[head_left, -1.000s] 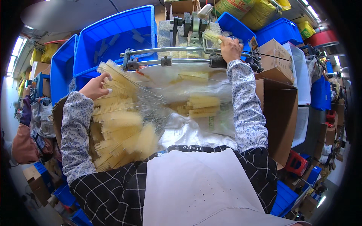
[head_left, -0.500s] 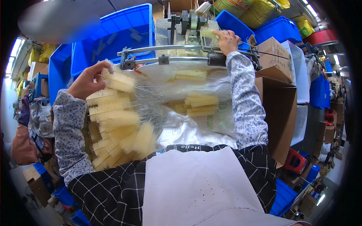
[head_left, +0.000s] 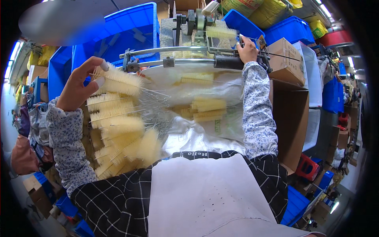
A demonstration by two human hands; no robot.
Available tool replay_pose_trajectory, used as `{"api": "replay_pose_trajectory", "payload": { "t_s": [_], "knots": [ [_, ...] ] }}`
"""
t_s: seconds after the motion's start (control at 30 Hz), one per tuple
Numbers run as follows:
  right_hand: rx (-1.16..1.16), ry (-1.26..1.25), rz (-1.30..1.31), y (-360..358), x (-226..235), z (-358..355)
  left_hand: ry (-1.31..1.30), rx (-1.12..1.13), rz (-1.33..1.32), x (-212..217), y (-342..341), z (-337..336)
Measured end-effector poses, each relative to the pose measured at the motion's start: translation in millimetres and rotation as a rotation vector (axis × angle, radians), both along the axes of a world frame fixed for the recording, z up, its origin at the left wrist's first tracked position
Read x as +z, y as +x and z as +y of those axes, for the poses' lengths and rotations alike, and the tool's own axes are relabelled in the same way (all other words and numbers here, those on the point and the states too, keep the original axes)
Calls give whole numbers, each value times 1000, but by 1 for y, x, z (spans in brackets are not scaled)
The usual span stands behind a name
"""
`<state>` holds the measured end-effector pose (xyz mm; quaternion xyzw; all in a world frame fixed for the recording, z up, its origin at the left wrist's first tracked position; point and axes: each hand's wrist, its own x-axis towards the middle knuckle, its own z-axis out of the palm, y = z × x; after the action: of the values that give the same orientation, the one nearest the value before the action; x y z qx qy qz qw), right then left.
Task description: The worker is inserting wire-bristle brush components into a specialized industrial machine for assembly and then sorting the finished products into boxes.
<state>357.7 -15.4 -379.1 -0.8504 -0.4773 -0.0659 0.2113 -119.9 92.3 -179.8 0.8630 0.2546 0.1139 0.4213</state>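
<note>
My left hand (head_left: 81, 84) is at the upper left of a pile of cream-bristled wire brushes (head_left: 122, 128). Its thumb and forefinger, tipped with white covers, are spread at the bristled end of the topmost brush (head_left: 120, 82). At the far side, my right hand (head_left: 248, 49) is bent over the right part of a metal bench machine (head_left: 199, 39). Its fingers are closed by a small metal part; what they grip is hidden. Just left of them, another cream brush (head_left: 221, 32) lies across the machine.
Several more brushes (head_left: 209, 108) lie on white plastic sheeting (head_left: 185, 136). Two metal rods (head_left: 173, 50) cross the far edge. A large blue bin (head_left: 118, 43) stands far left, an open cardboard box (head_left: 290, 126) at the right. Another person's arm (head_left: 24, 122) shows at the far left.
My right hand has shifted right, off the brush's bristles, leaving that brush lying across the machine. My left hand has drawn slightly up and left, its thumb and forefinger spreading.
</note>
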Motion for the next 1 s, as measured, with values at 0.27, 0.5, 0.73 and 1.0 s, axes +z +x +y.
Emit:
{"api": "replay_pose_trajectory", "payload": {
  "t_s": [0.27, 0.5, 0.73, 1.0],
  "knots": [
    [41, 76, -2, -61, 3, 31, -45, -9, -33, 3, 12, 0],
    [25, -34, -53, -124, 11, 58, -32, -80, -53, 0, 25, 0],
    [35, 6, 5, -74, 9, 34, -25, -69, -28, -2, 22, 0],
    [69, -12, -69, 14, 2, -5, -82, -55, -73, -14, 11, 4]
  ]
}}
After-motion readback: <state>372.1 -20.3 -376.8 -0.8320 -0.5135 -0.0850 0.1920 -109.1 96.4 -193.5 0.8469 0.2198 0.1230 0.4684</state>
